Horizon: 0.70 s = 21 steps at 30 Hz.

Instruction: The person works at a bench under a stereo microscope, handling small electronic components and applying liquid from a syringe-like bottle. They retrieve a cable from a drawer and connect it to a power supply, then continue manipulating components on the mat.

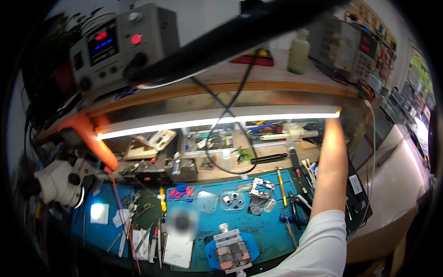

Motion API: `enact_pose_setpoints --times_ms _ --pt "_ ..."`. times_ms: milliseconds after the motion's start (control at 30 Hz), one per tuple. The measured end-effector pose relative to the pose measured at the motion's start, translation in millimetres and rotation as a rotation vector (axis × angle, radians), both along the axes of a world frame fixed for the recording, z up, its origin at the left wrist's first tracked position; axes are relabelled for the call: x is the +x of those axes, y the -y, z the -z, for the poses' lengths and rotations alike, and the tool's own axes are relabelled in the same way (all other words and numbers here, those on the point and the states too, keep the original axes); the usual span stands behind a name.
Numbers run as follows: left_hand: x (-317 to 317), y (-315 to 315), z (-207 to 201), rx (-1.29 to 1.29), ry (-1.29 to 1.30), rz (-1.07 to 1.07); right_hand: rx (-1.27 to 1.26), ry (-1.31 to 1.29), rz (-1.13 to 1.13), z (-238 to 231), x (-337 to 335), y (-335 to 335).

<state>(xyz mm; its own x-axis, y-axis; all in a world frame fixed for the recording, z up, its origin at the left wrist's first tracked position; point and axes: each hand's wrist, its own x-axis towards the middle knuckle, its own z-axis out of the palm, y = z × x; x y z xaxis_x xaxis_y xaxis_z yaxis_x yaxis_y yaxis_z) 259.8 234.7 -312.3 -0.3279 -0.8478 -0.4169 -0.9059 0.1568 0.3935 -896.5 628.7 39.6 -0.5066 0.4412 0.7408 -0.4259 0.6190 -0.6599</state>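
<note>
My right arm stretches up and forward from the lower right. My right hand (333,125) is at the right end of a long, bright light bar (221,121) under the shelf; glare washes out its fingers, so I cannot make out a grip. My left hand is not in view. Low in the middle, a blue and metal clamp holder (230,251) holds a circuit board (233,256) on the blue work mat (205,251). Left of it lies a white phone-like panel (178,251), with a blurred grey-white round thing (181,223) over its upper end.
A microscope (59,183) stands at the left near an orange handle-like thing (94,143). A black arm (221,44) crosses above the shelf (277,87), with a looped cable (207,152) hanging down. Tweezers, a yellow pen (282,187) and small part trays (233,199) lie about.
</note>
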Motion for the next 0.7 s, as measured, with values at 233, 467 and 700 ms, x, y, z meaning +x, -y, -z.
enact_pose_setpoints --times_ms 233,467,700 --pt "-144 -3 -12 -0.058 -0.115 0.171 0.136 -0.206 0.015 -25 23 -102" --pt "-77 -5 -39 -0.004 -0.124 0.231 -0.625 0.625 -1.061 3 319 -58" --pt "-61 -6 -86 -0.24 -0.571 0.148 -0.204 0.572 -0.934 -37 611 -30"
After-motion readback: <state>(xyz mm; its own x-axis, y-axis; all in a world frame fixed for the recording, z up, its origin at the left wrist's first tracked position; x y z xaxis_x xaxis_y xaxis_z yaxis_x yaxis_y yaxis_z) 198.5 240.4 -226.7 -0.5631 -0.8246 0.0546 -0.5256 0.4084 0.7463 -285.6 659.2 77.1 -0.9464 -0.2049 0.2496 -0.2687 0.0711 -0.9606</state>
